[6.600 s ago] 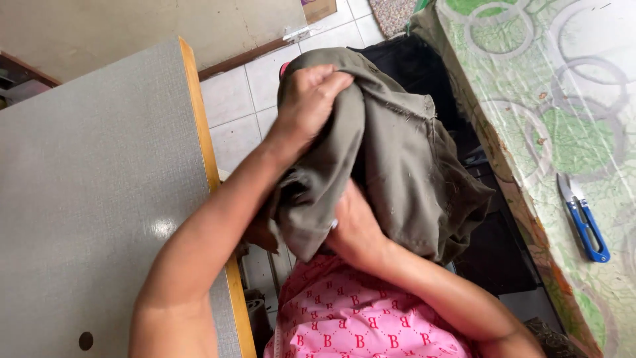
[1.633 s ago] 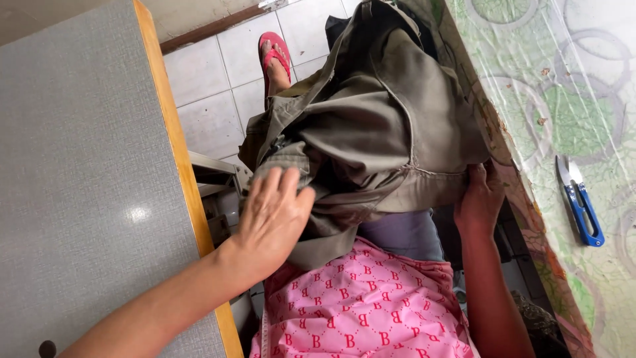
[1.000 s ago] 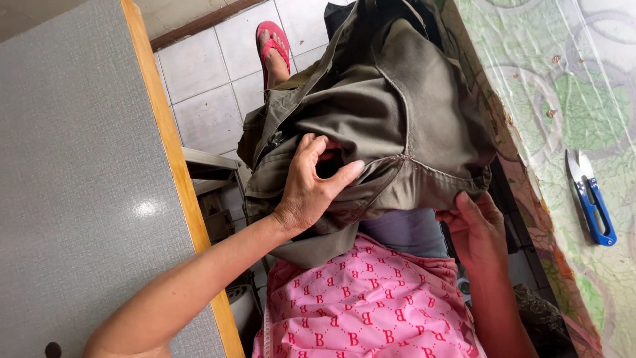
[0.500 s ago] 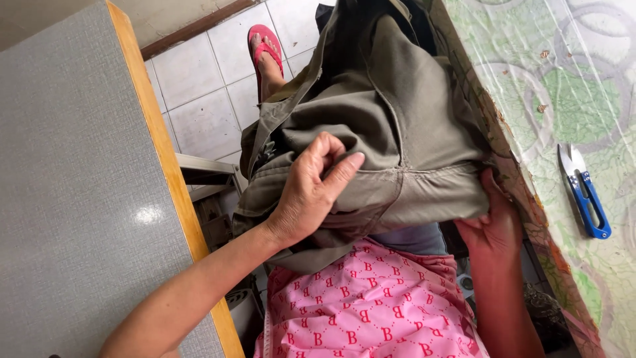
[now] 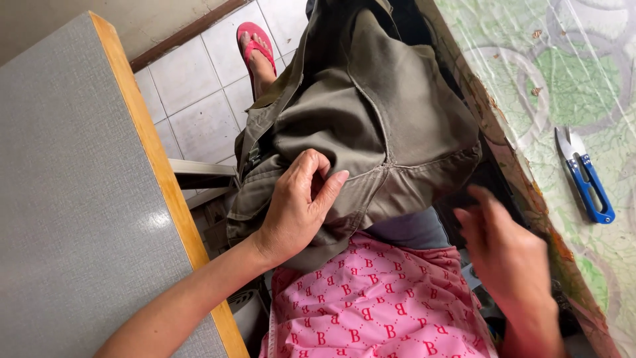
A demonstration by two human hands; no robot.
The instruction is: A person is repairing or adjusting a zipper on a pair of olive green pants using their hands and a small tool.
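Fingers [image 5: 317, 174] of my left hand [image 5: 295, 212] are pinching the olive garment [image 5: 371, 126] on my lap; right hand [image 5: 510, 258] is hovering open, blurred, empty. I'm sorting folds; next calls for a second grip.

The right hand [image 5: 510, 258] is motion-blurred (grip unreadable), and the olive garment [image 5: 371, 126] runs past the top edge.

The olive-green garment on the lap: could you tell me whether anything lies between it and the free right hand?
Nothing visible does. The left hand already pinches the olive-green garment near a seam. The right hand, blurred, hangs just beside the garment's lower hem, with only open space between them. The blue thread snips lie apart on the patterned table.
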